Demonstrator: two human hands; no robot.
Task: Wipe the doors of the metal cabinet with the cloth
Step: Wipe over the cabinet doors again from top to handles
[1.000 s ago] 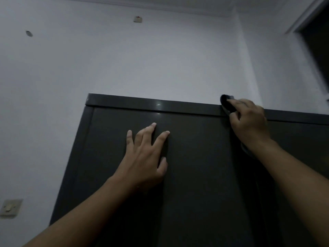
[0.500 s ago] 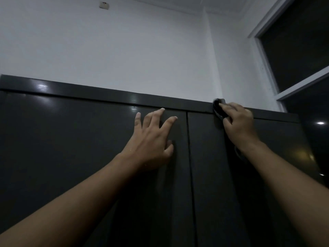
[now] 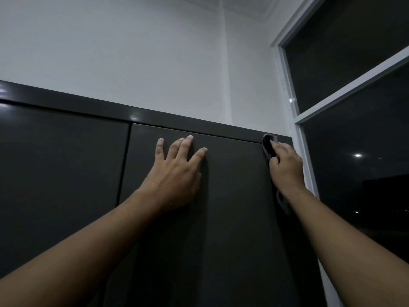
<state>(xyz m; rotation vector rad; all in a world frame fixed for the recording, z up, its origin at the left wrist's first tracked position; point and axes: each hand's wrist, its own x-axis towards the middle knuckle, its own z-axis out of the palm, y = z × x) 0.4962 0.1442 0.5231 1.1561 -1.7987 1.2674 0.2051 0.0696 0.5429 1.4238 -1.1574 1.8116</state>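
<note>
Now the cloth has slid farther right.

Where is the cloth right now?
In the head view the cloth is on the right, held by the right hand against the top right corner of the cabinet's right door, just beside the white window frame.

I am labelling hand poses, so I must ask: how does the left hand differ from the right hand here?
The left hand lies flat and empty, fingers straight and spread; the right hand curls its fingers round the dark cloth. The left hand rests midway across the cabinet door; the right hand is at its upper right corner. Both touch the same door.
</note>
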